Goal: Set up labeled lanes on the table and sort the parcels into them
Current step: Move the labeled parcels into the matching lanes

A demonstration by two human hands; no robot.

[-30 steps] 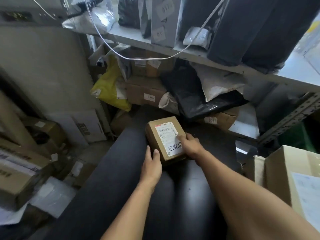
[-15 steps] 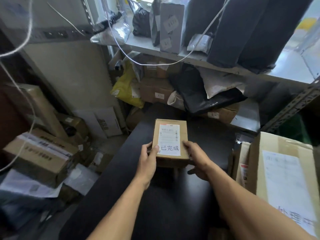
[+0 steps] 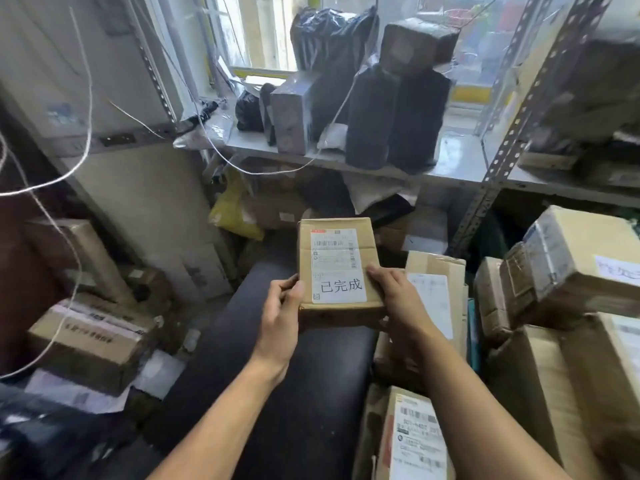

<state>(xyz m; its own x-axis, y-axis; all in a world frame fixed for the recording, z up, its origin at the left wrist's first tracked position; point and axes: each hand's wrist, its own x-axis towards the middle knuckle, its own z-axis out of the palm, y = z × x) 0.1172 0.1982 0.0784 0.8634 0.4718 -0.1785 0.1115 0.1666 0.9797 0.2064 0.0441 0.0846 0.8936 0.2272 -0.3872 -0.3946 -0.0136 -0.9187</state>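
**Small parcel held in both hands over the bench**

Small cardboard parcel [image 3: 337,258] is held above the dark bench [image 3: 294,393], toward its far end, label side up. Left hand [image 3: 280,317] grips the near-left edge with the thumb on top. Right hand [image 3: 398,303] grips the near-right edge, thumb at the edge of the white shipping label [image 3: 337,271], which has 已完成 printed on it. Both hands are closed on the box and hold nothing else.

No lane markers visible on the bench from here.

My take on doing it well:
- Keep it level and the thumbs off the print.
- Read the label, then pick the lane.
- Set it flat on bare bench, label up.
- Stacked cartons [image 3: 436,271] crowd the right side, so stay left of them.
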